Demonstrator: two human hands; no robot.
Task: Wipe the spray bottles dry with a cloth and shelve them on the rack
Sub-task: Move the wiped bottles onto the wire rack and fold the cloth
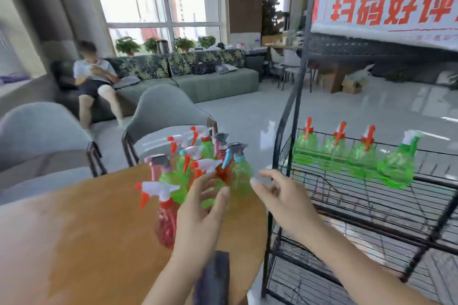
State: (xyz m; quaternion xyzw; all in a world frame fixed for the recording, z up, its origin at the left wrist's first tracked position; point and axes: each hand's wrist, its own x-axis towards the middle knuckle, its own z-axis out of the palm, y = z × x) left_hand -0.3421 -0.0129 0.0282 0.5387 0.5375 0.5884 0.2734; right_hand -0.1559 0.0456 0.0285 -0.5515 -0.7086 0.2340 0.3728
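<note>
Four green bottles (352, 156) on the rack (371, 195); a blurred cluster of bottles (198, 171) on the table (86, 218), uncountable; two hands (198, 215); two chairs (161, 111); one seated person (94, 77).

Head cam, fwd-down, close over table (74, 230)

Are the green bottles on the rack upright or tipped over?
Upright. All four green bottles stand in a row on the rack shelf, bases down, trigger heads pointing up.
</note>
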